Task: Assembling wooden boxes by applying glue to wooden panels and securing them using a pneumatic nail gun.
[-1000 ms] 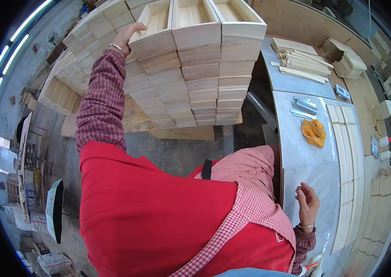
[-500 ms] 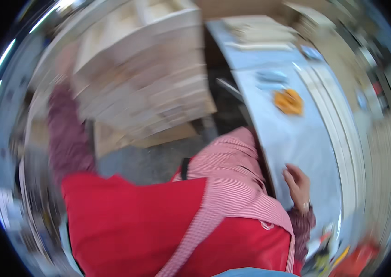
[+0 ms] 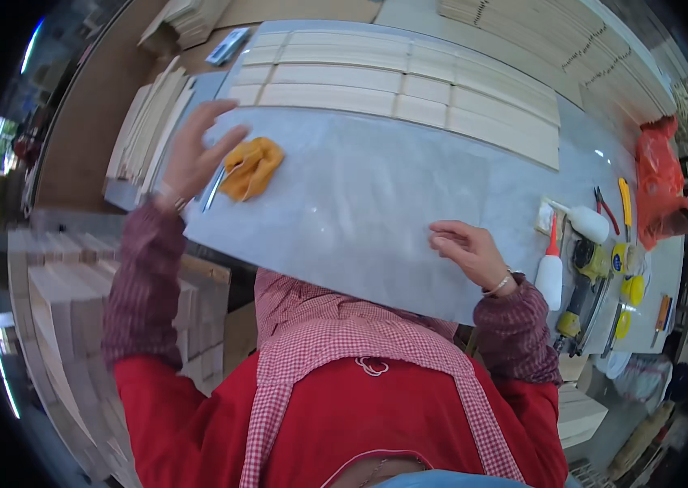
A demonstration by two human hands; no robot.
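My left hand (image 3: pixel 196 152) is raised over the left part of the table, fingers spread and nothing in them. Close beside it lies a crumpled orange cloth (image 3: pixel 251 169), with a thin metal strip (image 3: pixel 214 189) at its edge. My right hand (image 3: pixel 471 255) hovers over the front of the pale blue-grey tabletop (image 3: pixel 360 220), its fingers loosely bent and no object in it. Beyond both hands, rows of long pale wooden slats (image 3: pixel 328 76) lie side by side across the table.
Thin boards (image 3: pixel 147 126) are stacked at the left. On the right are glue bottles (image 3: pixel 550 281), red-handled pliers (image 3: pixel 607 210), a yellow utility knife (image 3: pixel 625 207), a green-black power tool (image 3: pixel 590 260) and a red plastic bag (image 3: pixel 655 175). Stacked wooden boxes (image 3: pixel 76 317) stand lower left.
I have turned from the stacked wooden boxes to face the table. My left hand has left the stack and is now above the tabletop near the orange cloth.
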